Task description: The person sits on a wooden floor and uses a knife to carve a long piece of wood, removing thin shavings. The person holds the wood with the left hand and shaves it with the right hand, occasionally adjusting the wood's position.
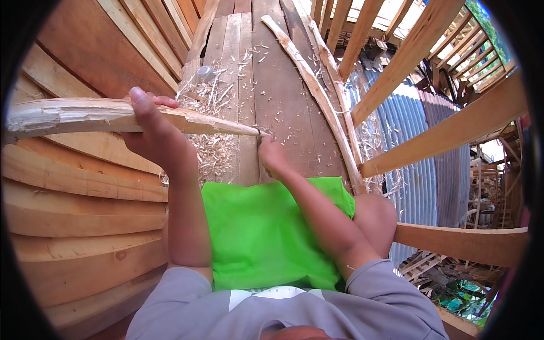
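Note:
My left hand (161,133) is wrapped round a long, peeled wooden pole (73,118), thumb on top. The pole lies crosswise in front of me, its thick, rough-cut end at the far left and its narrow end pointing right. At that narrow tip my right hand (273,157) is closed. A small dark bit shows between its fingers and the wood, too small to name. Bright green cloth (260,232) covers my lap below both forearms. Curled wood shavings (218,156) are heaped on the floor under the pole.
Two more peeled poles (314,85) rest along the right side of the plank floor (277,73). Near the left plank wall (85,51) sits a clear container (205,73). A wooden railing (447,139) bounds the right, with corrugated metal sheets (408,130) beyond it.

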The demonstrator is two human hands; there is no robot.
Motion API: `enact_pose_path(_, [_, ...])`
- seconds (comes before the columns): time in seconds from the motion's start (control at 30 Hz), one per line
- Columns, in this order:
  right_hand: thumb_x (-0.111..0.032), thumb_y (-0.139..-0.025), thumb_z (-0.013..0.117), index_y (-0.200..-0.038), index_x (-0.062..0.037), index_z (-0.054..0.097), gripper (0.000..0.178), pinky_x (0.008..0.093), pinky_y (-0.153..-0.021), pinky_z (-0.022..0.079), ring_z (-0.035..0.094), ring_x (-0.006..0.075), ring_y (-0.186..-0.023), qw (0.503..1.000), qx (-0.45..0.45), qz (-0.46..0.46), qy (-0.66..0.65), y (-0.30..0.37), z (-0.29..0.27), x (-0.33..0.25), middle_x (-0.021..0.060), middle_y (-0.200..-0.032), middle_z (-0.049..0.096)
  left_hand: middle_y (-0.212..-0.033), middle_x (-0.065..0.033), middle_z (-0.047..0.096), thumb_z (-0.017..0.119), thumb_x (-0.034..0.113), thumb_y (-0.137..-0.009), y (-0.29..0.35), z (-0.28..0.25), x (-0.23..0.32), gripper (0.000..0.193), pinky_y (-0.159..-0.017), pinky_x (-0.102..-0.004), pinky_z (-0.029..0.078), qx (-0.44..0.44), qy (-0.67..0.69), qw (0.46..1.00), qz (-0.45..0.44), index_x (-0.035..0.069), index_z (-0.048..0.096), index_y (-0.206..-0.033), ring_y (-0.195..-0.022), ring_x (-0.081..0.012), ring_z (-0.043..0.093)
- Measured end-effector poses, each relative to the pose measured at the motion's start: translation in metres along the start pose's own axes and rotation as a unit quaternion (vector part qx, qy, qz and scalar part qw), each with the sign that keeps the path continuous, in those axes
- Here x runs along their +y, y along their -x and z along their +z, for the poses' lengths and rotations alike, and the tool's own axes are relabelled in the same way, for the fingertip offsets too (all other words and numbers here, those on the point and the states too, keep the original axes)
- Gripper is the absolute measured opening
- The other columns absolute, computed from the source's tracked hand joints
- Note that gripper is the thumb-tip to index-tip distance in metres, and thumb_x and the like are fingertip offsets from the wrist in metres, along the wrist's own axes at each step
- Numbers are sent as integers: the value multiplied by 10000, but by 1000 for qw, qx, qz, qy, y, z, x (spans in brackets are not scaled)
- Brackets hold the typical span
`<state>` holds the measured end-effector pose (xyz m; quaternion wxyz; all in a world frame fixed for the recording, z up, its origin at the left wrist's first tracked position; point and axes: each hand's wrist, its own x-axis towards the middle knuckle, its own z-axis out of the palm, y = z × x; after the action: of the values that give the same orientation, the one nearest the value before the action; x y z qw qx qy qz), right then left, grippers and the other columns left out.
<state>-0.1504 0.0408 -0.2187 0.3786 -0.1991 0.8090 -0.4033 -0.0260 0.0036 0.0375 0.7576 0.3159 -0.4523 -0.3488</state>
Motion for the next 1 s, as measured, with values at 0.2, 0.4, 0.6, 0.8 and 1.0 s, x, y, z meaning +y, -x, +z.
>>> enact_pose_path(0.2, [-378, -969, 256, -1057, 115, 622, 620, 501, -968, 429, 562, 464, -1116, 992, -93, -70, 52, 56, -29, -68, 372, -1118, 581, -739, -38, 471, 611, 351, -923, -4, -9, -3, 337, -631, -303, 460, 1, -11, 1000, 13, 47, 486, -847, -645, -148, 526])
enact_pose_path(0.4, [-374, -988, 239, -882, 148, 617, 652, 534, -878, 447, 607, 511, -953, 994, 84, -44, 49, -4, -8, 23, 355, -915, 633, -746, -40, 480, 615, 349, -919, 2, 1, 0, 339, -641, -305, 463, -14, 4, 1000, 5, 41, 487, -857, -647, -148, 533])
enact_pose_path(0.6, [-354, -972, 289, -1016, 146, 613, 597, 502, -923, 453, 599, 480, -1030, 992, -122, -14, 24, 52, -27, -66, 379, -1052, 599, -747, -39, 481, 614, 343, -917, -9, -18, -5, 330, -644, -304, 464, -15, -17, 1000, 13, 43, 488, -865, -644, -146, 533])
enact_pose_path(0.8, [-413, -962, 274, -1025, 162, 603, 666, 507, -958, 432, 585, 501, -1041, 995, -53, -42, 75, 22, -32, -37, 383, -1025, 604, -749, -37, 485, 609, 338, -921, 0, -2, -1, 321, -639, -301, 463, -26, 11, 1000, 6, 44, 492, -870, -638, -144, 532])
enact_pose_path(1.0, [-402, -949, 274, -1057, 157, 597, 654, 518, -970, 421, 558, 503, -1087, 993, -63, -63, 84, 24, -20, -32, 386, -1093, 582, -751, -37, 487, 604, 330, -922, -4, -12, -3, 311, -635, -302, 462, -18, -3, 1000, 13, 41, 493, -894, -635, -143, 532])
